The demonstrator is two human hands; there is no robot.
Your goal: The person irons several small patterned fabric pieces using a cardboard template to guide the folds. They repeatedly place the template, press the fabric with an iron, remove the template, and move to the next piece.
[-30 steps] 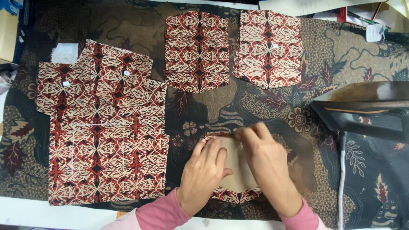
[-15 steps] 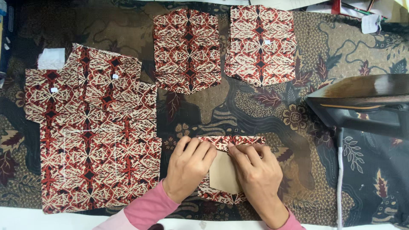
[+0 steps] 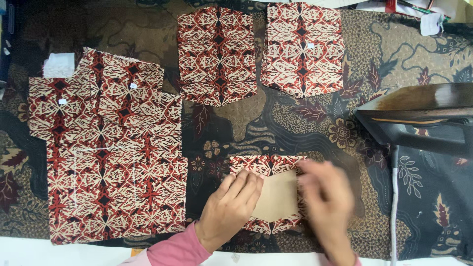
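Left hand [image 3: 231, 207] flat on batik pocket piece [image 3: 266, 165] over tan template [image 3: 278, 195], right hand [image 3: 327, 204] blurred at 3 o'clock, grip unclear

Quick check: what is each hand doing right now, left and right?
Left hand: open, fingers flat, pressing the tan card template on the patterned pocket piece.
Right hand: motion-blurred over the same piece; cannot be told.

Shirt piece [image 3: 106, 157] left of pocket piece [image 3: 268, 192], two panels [image 3: 217, 54] behind.
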